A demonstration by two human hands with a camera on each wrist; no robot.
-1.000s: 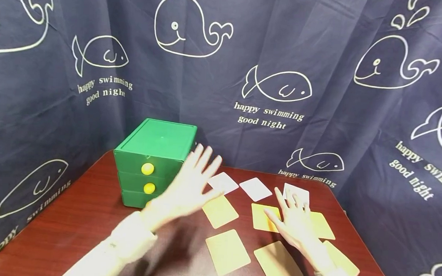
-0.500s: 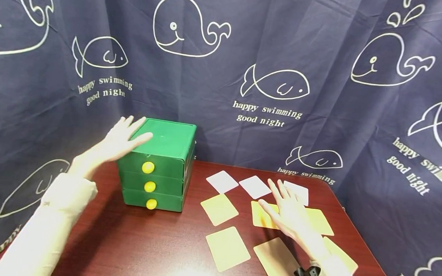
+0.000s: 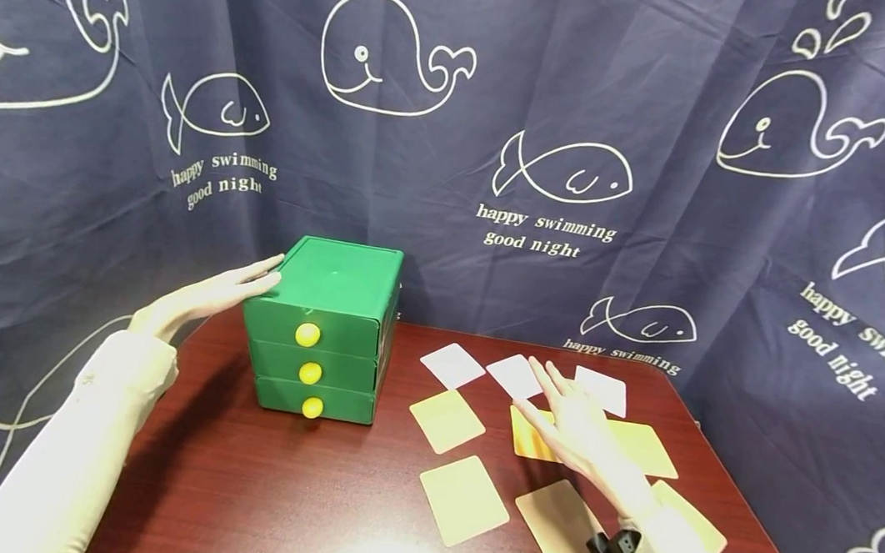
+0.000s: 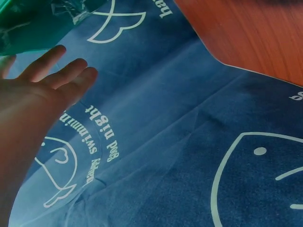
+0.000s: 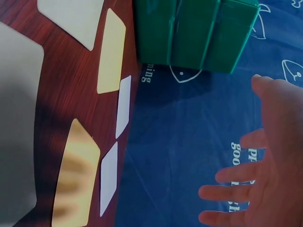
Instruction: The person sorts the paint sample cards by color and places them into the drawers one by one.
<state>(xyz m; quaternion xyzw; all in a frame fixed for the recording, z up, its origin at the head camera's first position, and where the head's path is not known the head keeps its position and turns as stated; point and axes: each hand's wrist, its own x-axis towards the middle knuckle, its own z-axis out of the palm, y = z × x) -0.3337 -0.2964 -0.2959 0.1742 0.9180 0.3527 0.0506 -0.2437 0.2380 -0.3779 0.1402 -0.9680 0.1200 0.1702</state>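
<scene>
A green three-drawer box (image 3: 337,279) with round yellow knobs stands at the back left of the table, its drawers closed. My left hand (image 3: 212,295) is at the box's upper left edge, fingers straight, fingertips overlapping the top in the head view. In the left wrist view the left hand's fingers (image 4: 71,78) extend just below the green box. Over the cards on the right hovers my right hand (image 3: 573,421), fingers extended and holding nothing. Beneath it lies a yellow card (image 3: 527,444), partly hidden and shaded by the hand.
White cards (image 3: 453,366) lie in a back row. Several yellow and tan cards (image 3: 464,499) spread over the right half of the reddish wooden table (image 3: 265,501). A dark blue curtain (image 3: 433,167) with whale and fish drawings encloses the table. A black wrist device (image 3: 612,546) sits at the right wrist.
My left hand has moved left from in front of the box to its upper left edge, then tilted flatter. The right hand has shifted slightly left over the cards.
</scene>
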